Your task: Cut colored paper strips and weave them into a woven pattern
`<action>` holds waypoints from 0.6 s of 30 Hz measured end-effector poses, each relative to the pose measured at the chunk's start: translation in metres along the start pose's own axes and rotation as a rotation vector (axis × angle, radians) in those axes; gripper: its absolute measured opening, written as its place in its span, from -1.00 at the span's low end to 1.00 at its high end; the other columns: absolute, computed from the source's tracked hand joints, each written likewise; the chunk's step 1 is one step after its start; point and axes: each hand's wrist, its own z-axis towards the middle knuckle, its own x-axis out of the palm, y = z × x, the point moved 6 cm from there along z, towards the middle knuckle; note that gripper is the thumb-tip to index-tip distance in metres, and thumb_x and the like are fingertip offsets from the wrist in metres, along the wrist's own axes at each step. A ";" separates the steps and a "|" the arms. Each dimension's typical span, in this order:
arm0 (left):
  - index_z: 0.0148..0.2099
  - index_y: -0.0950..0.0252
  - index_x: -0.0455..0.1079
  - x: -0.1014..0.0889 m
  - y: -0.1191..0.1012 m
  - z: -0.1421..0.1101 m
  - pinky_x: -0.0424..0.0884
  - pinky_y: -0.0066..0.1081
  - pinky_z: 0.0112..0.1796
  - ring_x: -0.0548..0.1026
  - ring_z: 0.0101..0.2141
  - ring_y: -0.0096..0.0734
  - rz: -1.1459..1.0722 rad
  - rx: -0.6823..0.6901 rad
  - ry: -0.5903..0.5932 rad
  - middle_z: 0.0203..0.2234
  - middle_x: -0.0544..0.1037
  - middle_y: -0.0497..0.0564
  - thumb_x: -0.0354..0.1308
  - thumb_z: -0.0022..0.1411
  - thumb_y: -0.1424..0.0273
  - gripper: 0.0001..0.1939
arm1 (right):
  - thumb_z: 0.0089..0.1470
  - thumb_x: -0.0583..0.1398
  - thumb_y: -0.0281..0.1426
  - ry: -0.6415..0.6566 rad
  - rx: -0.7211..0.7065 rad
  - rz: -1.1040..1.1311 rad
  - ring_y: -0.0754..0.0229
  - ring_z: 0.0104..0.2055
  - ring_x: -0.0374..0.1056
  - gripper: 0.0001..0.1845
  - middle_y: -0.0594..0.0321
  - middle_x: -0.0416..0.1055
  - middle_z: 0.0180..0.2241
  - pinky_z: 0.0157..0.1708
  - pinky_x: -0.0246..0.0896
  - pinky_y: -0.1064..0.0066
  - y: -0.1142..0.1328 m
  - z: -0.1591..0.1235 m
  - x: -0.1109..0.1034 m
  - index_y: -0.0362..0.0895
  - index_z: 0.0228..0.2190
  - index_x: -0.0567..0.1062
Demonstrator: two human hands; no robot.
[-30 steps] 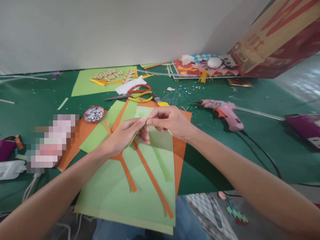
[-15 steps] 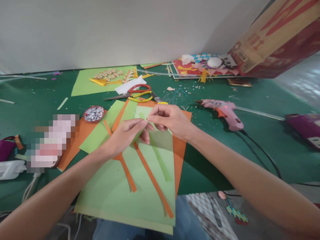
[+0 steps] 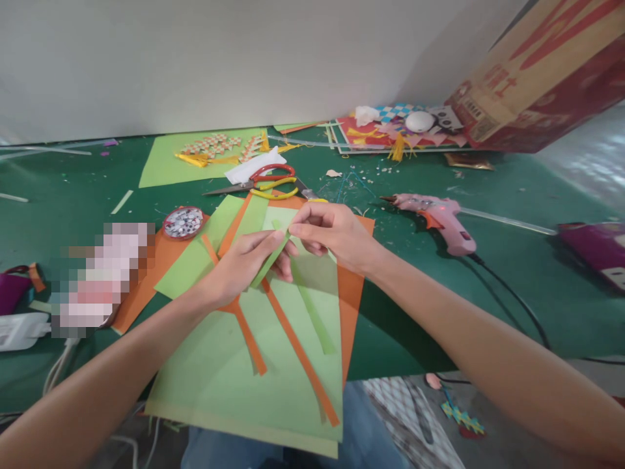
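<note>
A narrow green paper strip (image 3: 270,262) runs slantwise between my hands, above the stacked paper. My left hand (image 3: 254,257) grips it between thumb and fingers. At its upper end my right hand (image 3: 322,228) pinches it with thumb and forefinger; the fingers hide how that end is folded. Below lies a pale green sheet (image 3: 205,384). On that sheet rest a long orange strip (image 3: 300,355), a shorter orange strip (image 3: 249,335) and another green strip (image 3: 312,306). Part of these strips is hidden behind my left hand.
Red-and-yellow-handled scissors (image 3: 273,182) lie beyond my hands. To the left is a round dish of googly eyes (image 3: 183,223). At right rests a pink glue gun (image 3: 434,218) with its cord. A large paper bag (image 3: 541,85) stands at the back right.
My left thumb has shifted slightly left and down along the green strip, so more of the strip shows between my hands. My right hand has barely moved.
</note>
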 end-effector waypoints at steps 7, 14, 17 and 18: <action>-0.32 0.32 0.41 0.000 -0.002 0.000 0.33 -0.48 -0.41 0.45 -0.54 -0.50 0.017 0.020 -0.020 -0.60 0.48 -0.07 -0.11 0.39 0.23 -0.63 | -0.04 0.32 -0.27 0.023 0.005 -0.001 0.44 -0.70 0.06 -0.75 0.47 0.21 -0.72 -0.70 -0.08 0.53 -0.004 0.000 0.000 -0.17 -0.49 0.42; -0.31 0.29 0.42 0.000 -0.004 -0.002 0.29 -0.49 -0.44 0.44 -0.53 -0.49 0.188 0.019 -0.049 -0.61 0.51 -0.08 -0.11 0.37 0.26 -0.65 | -0.04 0.31 -0.27 -0.001 0.002 -0.027 0.45 -0.71 0.04 -0.74 0.47 0.19 -0.75 -0.70 -0.09 0.53 -0.002 0.000 -0.001 -0.17 -0.52 0.40; -0.31 0.28 0.42 0.000 -0.005 -0.003 0.29 -0.49 -0.42 0.44 -0.52 -0.50 0.219 0.027 -0.058 -0.62 0.51 -0.09 -0.10 0.36 0.27 -0.67 | -0.05 0.32 -0.27 -0.007 0.005 -0.042 0.45 -0.71 0.04 -0.74 0.48 0.19 -0.75 -0.70 -0.10 0.53 -0.001 -0.001 -0.001 -0.16 -0.52 0.39; -0.32 0.28 0.42 0.000 -0.006 -0.003 0.30 -0.49 -0.41 0.44 -0.53 -0.50 0.220 0.033 -0.062 -0.62 0.51 -0.10 -0.11 0.36 0.28 -0.67 | -0.04 0.31 -0.27 -0.007 0.004 -0.044 0.45 -0.71 0.04 -0.74 0.48 0.19 -0.74 -0.70 -0.09 0.53 -0.001 -0.001 -0.001 -0.16 -0.52 0.39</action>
